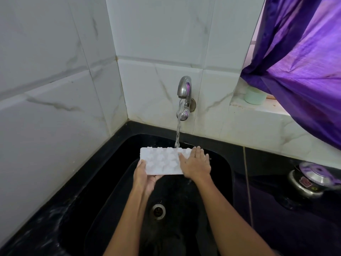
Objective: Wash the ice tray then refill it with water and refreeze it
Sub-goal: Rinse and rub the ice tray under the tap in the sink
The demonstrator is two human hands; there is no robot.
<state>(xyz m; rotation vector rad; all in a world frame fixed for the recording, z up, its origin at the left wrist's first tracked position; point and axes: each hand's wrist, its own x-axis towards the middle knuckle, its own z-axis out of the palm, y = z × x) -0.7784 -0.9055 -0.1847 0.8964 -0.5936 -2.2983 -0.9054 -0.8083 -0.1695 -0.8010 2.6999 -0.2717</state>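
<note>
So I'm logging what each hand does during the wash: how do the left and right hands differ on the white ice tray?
The left hand grips the white plastic ice tray at its near left corner, with the palm under it; the right hand lies flat on top at the right end, fingers straight. The left carries the tray; the right presses or rubs it. Both touch the tray over the black sink, under the tap's water stream.
</note>
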